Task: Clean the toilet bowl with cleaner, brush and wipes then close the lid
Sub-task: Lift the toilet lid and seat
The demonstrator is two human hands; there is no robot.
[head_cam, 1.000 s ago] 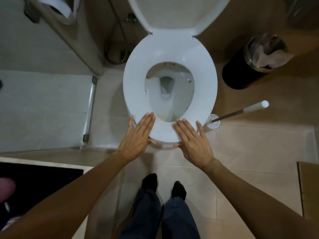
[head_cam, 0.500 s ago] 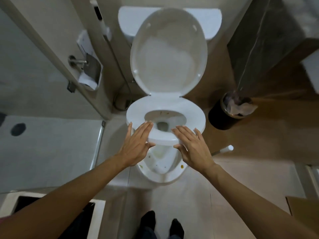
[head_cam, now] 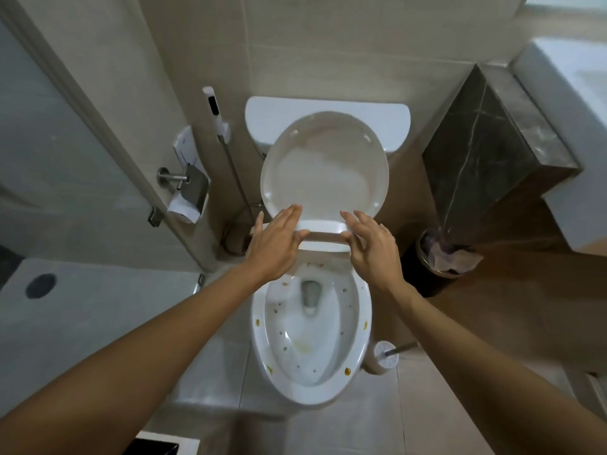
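**Seat raised, both hands on front edge**

Centre frame: left hand & right hand hold the seat by its front edge, fingers straight on top, thumbs under. Lid upright behind. Bowl below, w/ brown spots. Brush lower right, beside bowl.

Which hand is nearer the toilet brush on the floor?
Right. The right hand grips the raised seat on the same side as the toilet brush, well above it in frame; the left hand grips the seat's far side.
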